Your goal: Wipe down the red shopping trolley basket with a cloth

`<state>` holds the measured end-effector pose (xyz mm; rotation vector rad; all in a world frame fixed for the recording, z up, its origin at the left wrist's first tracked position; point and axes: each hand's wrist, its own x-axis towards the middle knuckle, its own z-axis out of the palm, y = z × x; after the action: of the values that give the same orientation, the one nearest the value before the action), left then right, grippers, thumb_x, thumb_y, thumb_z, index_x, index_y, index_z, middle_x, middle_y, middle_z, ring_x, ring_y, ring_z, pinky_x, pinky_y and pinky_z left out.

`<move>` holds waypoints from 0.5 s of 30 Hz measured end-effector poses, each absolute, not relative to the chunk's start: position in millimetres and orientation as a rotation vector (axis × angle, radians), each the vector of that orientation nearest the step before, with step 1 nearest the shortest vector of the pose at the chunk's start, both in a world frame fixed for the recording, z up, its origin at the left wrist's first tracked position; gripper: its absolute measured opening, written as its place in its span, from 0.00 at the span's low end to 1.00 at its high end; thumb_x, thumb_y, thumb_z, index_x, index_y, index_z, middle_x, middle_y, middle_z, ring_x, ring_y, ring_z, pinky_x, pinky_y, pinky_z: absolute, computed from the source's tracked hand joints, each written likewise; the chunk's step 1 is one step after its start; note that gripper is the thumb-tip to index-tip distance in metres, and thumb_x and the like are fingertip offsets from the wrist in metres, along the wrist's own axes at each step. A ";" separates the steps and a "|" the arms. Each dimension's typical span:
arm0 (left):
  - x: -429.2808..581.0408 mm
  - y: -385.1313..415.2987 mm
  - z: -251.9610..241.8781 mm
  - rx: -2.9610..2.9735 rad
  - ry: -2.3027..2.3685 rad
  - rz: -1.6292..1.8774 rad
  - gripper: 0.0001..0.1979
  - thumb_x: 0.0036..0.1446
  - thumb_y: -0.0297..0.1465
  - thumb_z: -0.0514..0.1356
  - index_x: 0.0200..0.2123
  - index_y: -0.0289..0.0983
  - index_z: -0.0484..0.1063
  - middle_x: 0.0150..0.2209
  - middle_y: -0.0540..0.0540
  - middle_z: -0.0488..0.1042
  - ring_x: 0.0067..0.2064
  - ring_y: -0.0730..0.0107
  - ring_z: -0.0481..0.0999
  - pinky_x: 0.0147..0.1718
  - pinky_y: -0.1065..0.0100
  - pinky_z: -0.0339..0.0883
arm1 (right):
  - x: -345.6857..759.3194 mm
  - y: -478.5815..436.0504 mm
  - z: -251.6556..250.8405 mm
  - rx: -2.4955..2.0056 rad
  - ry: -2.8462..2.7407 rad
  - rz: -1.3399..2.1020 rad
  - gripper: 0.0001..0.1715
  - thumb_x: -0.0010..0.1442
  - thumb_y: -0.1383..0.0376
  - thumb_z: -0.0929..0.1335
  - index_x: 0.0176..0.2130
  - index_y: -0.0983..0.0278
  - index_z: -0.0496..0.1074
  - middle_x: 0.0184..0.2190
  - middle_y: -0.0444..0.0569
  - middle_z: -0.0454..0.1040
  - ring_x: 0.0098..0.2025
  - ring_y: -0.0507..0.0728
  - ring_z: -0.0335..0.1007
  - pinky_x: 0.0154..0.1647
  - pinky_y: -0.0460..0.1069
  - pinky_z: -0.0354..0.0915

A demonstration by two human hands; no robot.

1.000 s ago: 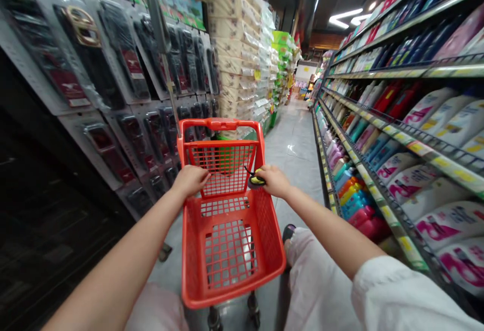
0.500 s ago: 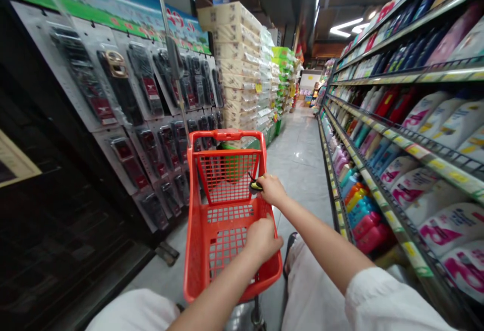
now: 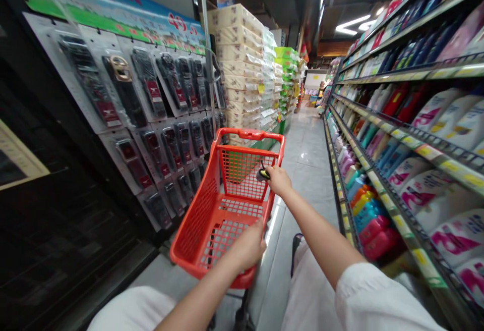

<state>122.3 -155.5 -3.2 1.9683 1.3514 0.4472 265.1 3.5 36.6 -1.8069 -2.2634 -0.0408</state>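
Observation:
A red plastic shopping cart (image 3: 192, 230) with a grid floor and grid back panel stands in front of me, turned at an angle in the aisle. Its handle bar (image 3: 251, 134) is at the far end. My left hand (image 3: 249, 245) is closed on the cart's right-hand rim, near the close end. Farther along that same side, my right hand (image 3: 279, 180) is closed at the rim. A small black-and-yellow object (image 3: 263, 173) sticks out from its fingers over the basket; its kind is unclear. The basket's grid floor shows through to the grey tiles.
Packaged belts (image 3: 123, 86) hang on a display at left, beside a metal pole (image 3: 206, 28). Stacked paper packs (image 3: 240, 68) stand beyond the cart. Shelves of bottles (image 3: 412, 174) line the right side. The grey tiled floor (image 3: 302, 169) runs down the aisle between them.
The cart has turned: its handle end has swung right and its near end left. Both hands have stayed on its right side. The view has shifted slightly.

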 end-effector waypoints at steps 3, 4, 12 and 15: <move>100.3 -152.2 -13.7 1.914 1.467 0.546 0.24 0.60 0.26 0.45 0.60 0.30 0.56 0.46 0.33 0.76 0.48 0.58 0.76 0.48 0.60 0.66 | 250.8 -11.9 28.1 -1.752 -2.333 -0.010 0.20 0.61 0.66 0.65 0.54 0.60 0.68 0.50 0.53 0.68 0.50 0.59 0.65 0.48 0.49 0.59; 91.8 -150.2 -16.7 1.904 1.492 0.584 0.23 0.63 0.28 0.43 0.60 0.30 0.57 0.47 0.33 0.76 0.50 0.58 0.75 0.49 0.59 0.66 | 247.0 -17.4 25.9 -1.725 -2.359 -0.013 0.20 0.61 0.66 0.65 0.54 0.59 0.68 0.50 0.53 0.68 0.51 0.59 0.65 0.49 0.49 0.59; 29.1 -133.2 -15.4 2.004 1.378 0.599 0.22 0.63 0.32 0.48 0.59 0.40 0.64 0.62 0.44 0.67 0.63 0.61 0.64 0.64 0.58 0.53 | 274.4 -4.2 41.9 -1.784 -2.287 -0.161 0.21 0.63 0.69 0.62 0.55 0.57 0.66 0.50 0.53 0.67 0.50 0.58 0.64 0.46 0.49 0.61; 23.2 -133.8 -14.0 1.998 1.350 0.567 0.23 0.63 0.34 0.48 0.60 0.40 0.64 0.63 0.45 0.65 0.64 0.61 0.62 0.64 0.58 0.51 | 288.0 2.2 49.8 -1.908 -2.120 -0.213 0.20 0.67 0.67 0.58 0.56 0.57 0.65 0.51 0.54 0.67 0.49 0.59 0.64 0.44 0.50 0.62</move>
<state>23.2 -133.8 -14.0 1.9982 1.3501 0.5669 288.0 2.2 49.8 -1.9084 -2.1202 -0.2127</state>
